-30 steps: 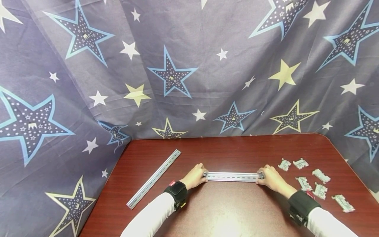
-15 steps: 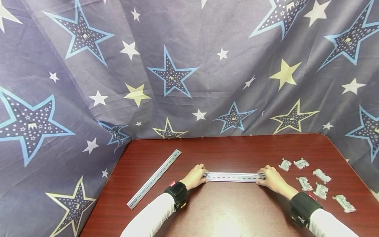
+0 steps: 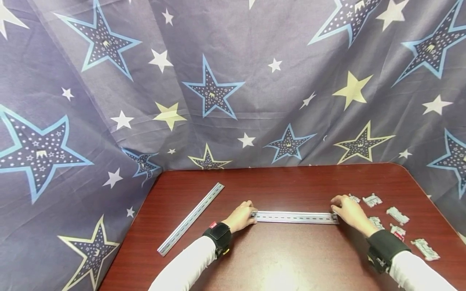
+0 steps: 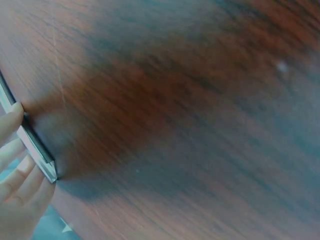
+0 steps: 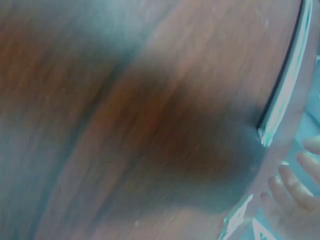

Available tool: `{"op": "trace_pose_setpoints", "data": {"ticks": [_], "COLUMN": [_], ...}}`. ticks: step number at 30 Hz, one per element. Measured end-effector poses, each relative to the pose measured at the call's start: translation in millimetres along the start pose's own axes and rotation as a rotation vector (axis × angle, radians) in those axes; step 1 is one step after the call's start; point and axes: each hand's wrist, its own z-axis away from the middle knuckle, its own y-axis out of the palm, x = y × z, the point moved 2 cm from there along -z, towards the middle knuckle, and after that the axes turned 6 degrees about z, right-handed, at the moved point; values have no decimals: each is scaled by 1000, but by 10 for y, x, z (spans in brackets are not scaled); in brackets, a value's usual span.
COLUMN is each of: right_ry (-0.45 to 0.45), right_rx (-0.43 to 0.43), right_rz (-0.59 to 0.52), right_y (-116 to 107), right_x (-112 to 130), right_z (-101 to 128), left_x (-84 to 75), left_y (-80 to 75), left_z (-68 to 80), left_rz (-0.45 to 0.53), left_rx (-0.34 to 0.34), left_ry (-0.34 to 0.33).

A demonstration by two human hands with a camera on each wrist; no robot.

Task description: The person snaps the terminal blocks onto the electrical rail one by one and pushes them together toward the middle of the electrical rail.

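A slotted metal DIN rail [image 3: 295, 217] lies crosswise on the table in the head view. Its left end is pinched between the thumb and fingers of my left hand [image 3: 238, 217]; the left wrist view shows that rail end [image 4: 37, 147] and the curled fingers. Just off the right end is my right hand [image 3: 349, 211], fingers loosely bent and holding nothing. In the right wrist view a gap separates the rail's bare end [image 5: 285, 90] from the right hand's spread fingers [image 5: 295, 185].
A second slotted DIN rail [image 3: 191, 218] lies diagonally at left. Several pale grey terminal blocks are scattered at right, including one [image 3: 397, 215] and another [image 3: 425, 249]; the right hand partly covers some. A star-patterned cloth [image 3: 225, 133] hangs behind the reddish-brown table [image 3: 284, 182].
The right hand has let go of the rail's right end and moved right, uncovering that end. The left hand and the rail stay in place.
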Motion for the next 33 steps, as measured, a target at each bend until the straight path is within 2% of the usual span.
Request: {"op": "trace_pose_setpoints", "data": {"ticks": [6,11,14,20,26,33], "right_ry": [151,245,304,412,461,471], "right_rx": [-67,-93,-92,-27,8,9], "right_rz": [11,30,62,77,77,85], "right_y": [-151,-182,-175,-155,-131,-120], "right_x": [-147,-258,-321,-396,-387,-384], "right_z": [-30,-34,-28,-34,-66,-73], "left_x": [7,2,0,-14,-16,1], "left_y": [-5,-10,-7,-16,-11,15], "left_z": [-4,2,3,4,11,16], "left_rz": [-8,-16,-19,-5,-1,-17], "left_rx": [2,1,-2,2,-1,-10], "left_ry": [-4,5,9,-9,-13,-8]}}
